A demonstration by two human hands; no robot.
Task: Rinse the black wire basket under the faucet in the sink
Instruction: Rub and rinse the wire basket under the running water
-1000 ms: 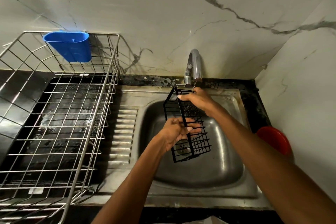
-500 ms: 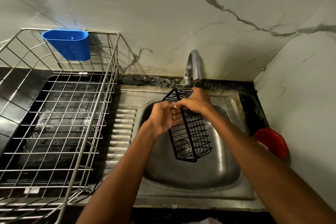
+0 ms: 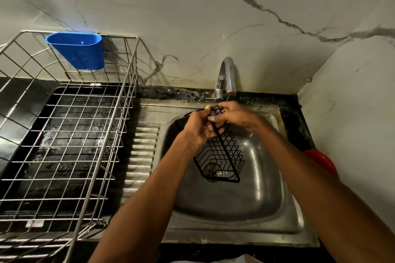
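The black wire basket (image 3: pixel 222 160) hangs tilted over the steel sink (image 3: pixel 263 203), its lower end above the drain. My left hand (image 3: pixel 197 129) grips the basket's upper part from the left. My right hand (image 3: pixel 233 114) holds its top end just below the chrome faucet (image 3: pixel 227 77). The fingers of both hands meet on the wire and hide the basket's top. No stream of water is clear to see.
A large steel wire dish rack (image 3: pixel 70 139) fills the counter on the left, with a blue plastic cup (image 3: pixel 78 50) hung on its back rim. A red bowl (image 3: pixel 320 161) sits right of the sink. Marble walls close in behind and on the right.
My left hand has moved up the basket from its middle to meet my right hand at the top. The basket has turned and now hangs lower end down over the drain.
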